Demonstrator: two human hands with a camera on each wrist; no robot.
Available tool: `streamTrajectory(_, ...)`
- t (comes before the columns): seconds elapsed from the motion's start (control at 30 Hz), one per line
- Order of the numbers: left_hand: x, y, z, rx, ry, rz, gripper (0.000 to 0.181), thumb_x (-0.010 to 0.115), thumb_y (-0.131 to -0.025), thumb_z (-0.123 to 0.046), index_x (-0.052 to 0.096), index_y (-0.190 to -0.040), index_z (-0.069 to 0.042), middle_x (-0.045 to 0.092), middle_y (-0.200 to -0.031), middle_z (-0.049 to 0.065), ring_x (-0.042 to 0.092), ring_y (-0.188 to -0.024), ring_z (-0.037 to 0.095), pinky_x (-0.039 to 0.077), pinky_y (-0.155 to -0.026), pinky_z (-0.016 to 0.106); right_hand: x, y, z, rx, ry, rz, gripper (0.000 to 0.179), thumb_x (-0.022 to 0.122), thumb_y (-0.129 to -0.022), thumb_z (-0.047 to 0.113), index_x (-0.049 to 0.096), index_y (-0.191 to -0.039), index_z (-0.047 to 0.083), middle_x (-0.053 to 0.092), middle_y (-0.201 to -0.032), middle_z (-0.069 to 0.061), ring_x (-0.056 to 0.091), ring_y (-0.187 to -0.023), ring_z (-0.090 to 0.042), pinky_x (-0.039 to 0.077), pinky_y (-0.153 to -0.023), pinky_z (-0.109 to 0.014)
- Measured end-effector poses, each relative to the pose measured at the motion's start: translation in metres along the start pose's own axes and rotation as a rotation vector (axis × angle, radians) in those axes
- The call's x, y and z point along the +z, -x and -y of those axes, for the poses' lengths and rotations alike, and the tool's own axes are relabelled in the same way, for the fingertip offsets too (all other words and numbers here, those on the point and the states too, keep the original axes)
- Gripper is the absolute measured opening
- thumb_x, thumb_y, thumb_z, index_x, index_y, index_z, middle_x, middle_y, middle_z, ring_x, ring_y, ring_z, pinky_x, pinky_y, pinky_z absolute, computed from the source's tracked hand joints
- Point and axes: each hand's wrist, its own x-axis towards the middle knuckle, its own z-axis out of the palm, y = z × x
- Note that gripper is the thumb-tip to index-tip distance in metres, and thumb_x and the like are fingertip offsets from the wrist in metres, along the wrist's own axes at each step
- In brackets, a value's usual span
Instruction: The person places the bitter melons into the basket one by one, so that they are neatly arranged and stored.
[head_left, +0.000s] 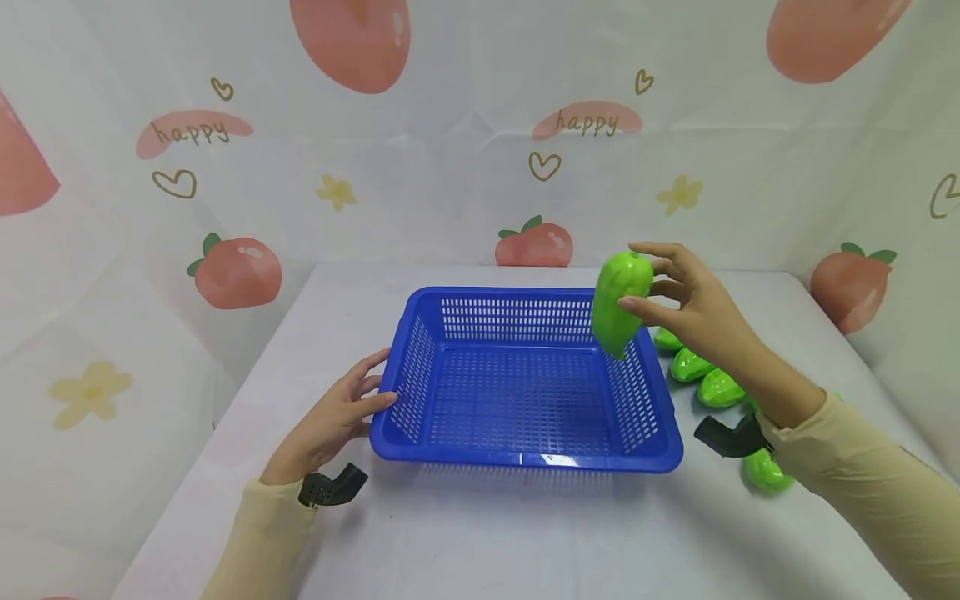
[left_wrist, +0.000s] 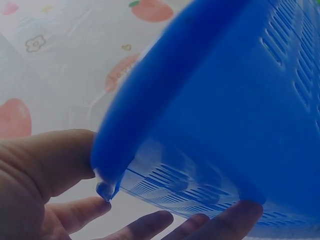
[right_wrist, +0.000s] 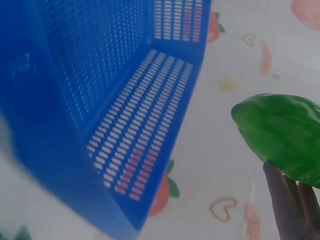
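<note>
A blue plastic basket (head_left: 525,461) with slotted walls stands in the middle of the table, and no items show inside it. At its left side my left hand (head_left: 341,414) holds the rim, the thumb at the edge; in the left wrist view the fingers (left_wrist: 232,220) lie under the rim by the outer wall. My right hand (head_left: 693,304) grips a glossy, bright green tapered vegetable (head_left: 621,300) between thumb and fingers, above the basket's right rim. It hangs with its narrow end down. The right wrist view shows this vegetable (right_wrist: 282,132) beside the basket wall (right_wrist: 145,115).
Several more green vegetables (head_left: 722,388) lie on the white table (head_left: 480,542) to the right of the basket, partly hidden by my right arm. A white cloth (head_left: 450,167) printed with peaches and flowers hangs behind the table. Each wrist carries a black camera mount (head_left: 333,486).
</note>
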Motion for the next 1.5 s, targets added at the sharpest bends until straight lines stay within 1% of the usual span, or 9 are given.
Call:
streamTrajectory(0.13, -0.001, 0.0, 0.001, -0.002, -0.004, -0.001, 0.078, 0.064, -0.094, -0.027, 0.015, -0.155, -0.028, 0.033, -0.152, 0.022, 0.056, -0.119, 0.037, 0.054, -0.09, 0.051, 0.015, -0.012, -0.001, 0.017, -0.168, 0.083, 0.069, 0.066, -0.091, 0.006, 0.034, -0.148, 0.028, 0.051, -0.117, -0.014, 0.065, -0.096, -0.006, 0.06, -0.067, -0.033)
streamTrajectory(0.23, -0.001, -0.001, 0.001, 0.0, 0.002, 0.0, 0.078, 0.064, -0.094, -0.026, 0.015, -0.155, -0.027, 0.033, -0.151, 0.022, 0.057, -0.118, 0.038, 0.054, -0.09, 0.051, 0.025, -0.02, -0.004, 0.056, -0.246, 0.14, 0.067, 0.065, -0.092, 0.008, 0.034, -0.147, 0.029, 0.048, -0.118, -0.016, 0.067, -0.097, -0.008, 0.061, -0.067, -0.037)
streamTrajectory(0.37, 0.0, -0.001, 0.001, 0.002, 0.004, -0.003, 0.078, 0.063, -0.094, -0.026, 0.014, -0.155, -0.027, 0.033, -0.151, 0.022, 0.058, -0.117, 0.038, 0.054, -0.089, 0.052, 0.037, -0.029, -0.008, 0.118, -0.289, 0.206, 0.057, 0.063, -0.094, 0.013, 0.039, -0.143, 0.026, 0.048, -0.118, -0.019, 0.068, -0.095, -0.014, 0.06, -0.068, -0.041)
streamTrajectory(0.47, -0.001, -0.002, 0.001, 0.003, 0.002, -0.003, 0.078, 0.063, -0.094, -0.026, 0.015, -0.155, -0.028, 0.033, -0.152, 0.022, 0.057, -0.118, 0.038, 0.054, -0.089, 0.052, 0.045, -0.035, -0.009, 0.168, -0.314, 0.233, 0.053, 0.063, -0.095, 0.017, 0.04, -0.142, 0.025, 0.049, -0.119, -0.022, 0.068, -0.093, -0.02, 0.06, -0.069, -0.046)
streamTrajectory(0.73, -0.001, -0.001, 0.002, 0.0, -0.005, 0.0, 0.078, 0.063, -0.094, -0.026, 0.014, -0.155, -0.027, 0.032, -0.153, 0.022, 0.056, -0.119, 0.038, 0.054, -0.09, 0.051, 0.064, -0.048, -0.015, 0.344, -0.474, 0.311, 0.058, 0.061, -0.094, 0.012, 0.034, -0.144, 0.023, 0.045, -0.129, -0.025, 0.064, -0.1, -0.03, 0.057, -0.076, -0.054)
streamTrajectory(0.87, -0.001, -0.001, 0.002, 0.005, 0.002, 0.004, 0.078, 0.063, -0.094, -0.026, 0.014, -0.155, -0.027, 0.032, -0.152, 0.023, 0.057, -0.119, 0.038, 0.053, -0.09, 0.052, 0.074, -0.051, -0.015, 0.416, -0.535, 0.353, 0.065, 0.062, -0.093, 0.011, 0.029, -0.148, 0.023, 0.044, -0.129, -0.025, 0.061, -0.105, -0.034, 0.055, -0.08, -0.056)
streamTrajectory(1.07, 0.0, -0.001, 0.001, 0.008, -0.003, 0.001, 0.078, 0.063, -0.095, -0.026, 0.014, -0.155, -0.027, 0.032, -0.152, 0.022, 0.057, -0.119, 0.038, 0.054, -0.09, 0.052, 0.083, -0.057, -0.016, 0.469, -0.585, 0.365, 0.073, 0.065, -0.091, 0.007, 0.026, -0.15, 0.025, 0.042, -0.131, -0.025, 0.057, -0.113, -0.039, 0.053, -0.085, -0.057)
streamTrajectory(1.3, 0.001, -0.001, 0.0, 0.004, -0.006, -0.005, 0.078, 0.063, -0.095, -0.026, 0.014, -0.155, -0.027, 0.033, -0.152, 0.022, 0.056, -0.12, 0.039, 0.053, -0.09, 0.053, 0.097, -0.06, -0.022, 0.531, -0.571, 0.399, 0.077, 0.064, -0.092, 0.007, 0.022, -0.153, 0.025, 0.037, -0.139, -0.027, 0.051, -0.123, -0.046, 0.05, -0.092, -0.057)
streamTrajectory(1.5, 0.001, -0.001, 0.0, 0.003, -0.007, -0.014, 0.078, 0.063, -0.095, -0.026, 0.014, -0.155, -0.028, 0.034, -0.151, 0.022, 0.055, -0.121, 0.041, 0.053, -0.09, 0.055, 0.118, -0.06, -0.026, 0.601, -0.559, 0.427, 0.077, 0.063, -0.092, 0.003, 0.022, -0.154, 0.022, 0.039, -0.139, -0.029, 0.05, -0.125, -0.046, 0.052, -0.091, -0.053)
